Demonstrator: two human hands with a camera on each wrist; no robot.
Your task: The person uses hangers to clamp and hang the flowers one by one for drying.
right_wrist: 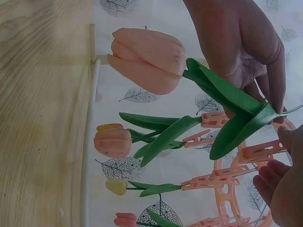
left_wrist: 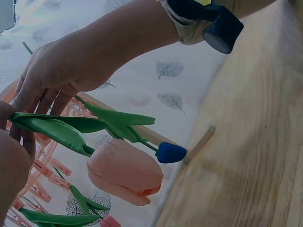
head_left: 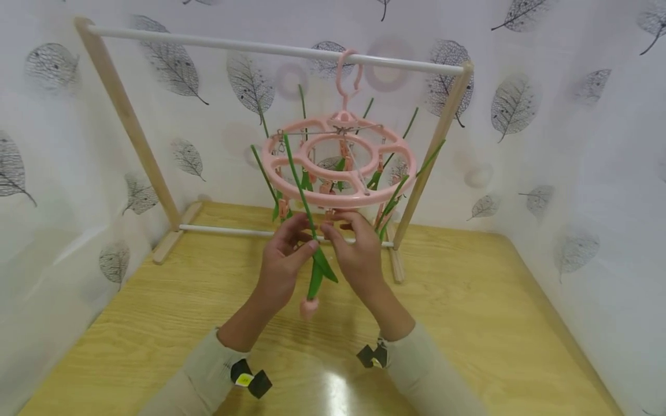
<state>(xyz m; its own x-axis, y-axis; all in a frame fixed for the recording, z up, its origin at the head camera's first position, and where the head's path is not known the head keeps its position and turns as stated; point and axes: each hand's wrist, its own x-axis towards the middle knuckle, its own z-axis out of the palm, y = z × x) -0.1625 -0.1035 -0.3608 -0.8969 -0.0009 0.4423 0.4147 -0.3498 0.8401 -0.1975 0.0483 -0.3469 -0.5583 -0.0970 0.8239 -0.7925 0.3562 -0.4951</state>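
My left hand (head_left: 278, 266) pinches the green stem of an artificial pink tulip (right_wrist: 149, 61) just above its leaves. The bloom hangs downward below both hands, with the long stem rising past the hanger's near rim. Close beside it, my right hand (head_left: 359, 254) pinches a pink clothespin (right_wrist: 260, 150) under the near edge of a round pink drying hanger (head_left: 343, 200). The stem is apart from this clothespin in the right wrist view. Fingers partly cover the clothespin in the head view.
A wood-and-white rack (head_left: 276, 49) carries the hanger by its hook (head_left: 340, 75). Other tulips hang bloom-down from clothespins around the ring, among them a yellow one (right_wrist: 116, 186) and a blue one (left_wrist: 171, 152). Leaf-printed curtains (head_left: 512, 112) surround the wooden table (head_left: 468, 323).
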